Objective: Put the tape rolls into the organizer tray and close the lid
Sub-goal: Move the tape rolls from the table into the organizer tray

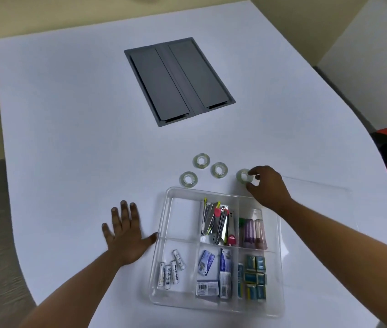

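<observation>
Your right hand (pixel 267 185) closes thumb and fingertips on the outer rim of the rightmost tape roll (pixel 244 176), right of center in the frame, while your left hand (pixel 126 235) lies flat and spread on the white counter (pixel 69 138), its thumb just beside the organizer tray (pixel 164 209). Expect the roll to be light and stiff but smooth-sided, so it may slip; a grip across the rim or through the core looks safest. Three more tape rolls (pixel 201 160) lie flat just above the tray's far edge, small clear rings with pale cores. The tray is clear plastic with six compartments; the upper-left compartment (pixel 183 216) looks empty, the likely place for them. A clear sheet that may be the lid (pixel 330 197) lies to the tray's right, faint against the counter.
</observation>
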`<action>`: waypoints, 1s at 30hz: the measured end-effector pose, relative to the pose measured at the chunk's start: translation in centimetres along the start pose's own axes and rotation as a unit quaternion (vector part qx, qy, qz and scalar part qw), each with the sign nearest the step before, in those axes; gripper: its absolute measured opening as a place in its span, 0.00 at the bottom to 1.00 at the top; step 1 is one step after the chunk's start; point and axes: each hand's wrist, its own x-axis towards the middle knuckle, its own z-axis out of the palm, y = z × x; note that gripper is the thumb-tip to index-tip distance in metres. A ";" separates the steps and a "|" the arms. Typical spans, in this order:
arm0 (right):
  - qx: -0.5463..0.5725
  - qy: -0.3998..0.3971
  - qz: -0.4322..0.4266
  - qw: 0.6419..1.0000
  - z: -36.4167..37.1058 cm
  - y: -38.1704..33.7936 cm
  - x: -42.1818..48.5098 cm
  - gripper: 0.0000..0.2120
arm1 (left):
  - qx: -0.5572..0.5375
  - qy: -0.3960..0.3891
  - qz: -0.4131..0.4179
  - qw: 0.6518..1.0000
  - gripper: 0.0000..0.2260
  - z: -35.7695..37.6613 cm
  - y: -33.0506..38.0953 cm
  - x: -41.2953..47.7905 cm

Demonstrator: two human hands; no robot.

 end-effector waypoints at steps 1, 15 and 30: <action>-0.007 -0.019 0.014 1.000 0.1 0.2 0.9 0.16 | 0.003 -0.011 0.000 1.000 0.49 -0.1 0.1 0.0; -0.038 -0.020 0.103 0.994 2.3 -1.0 4.7 0.24 | 0.008 -0.130 0.028 0.991 0.51 -2.1 -0.2 -0.1; -0.030 -0.212 -0.214 0.953 4.9 -11.3 -7.5 0.15 | 0.001 -0.119 0.020 0.993 0.52 -2.8 0.5 -0.8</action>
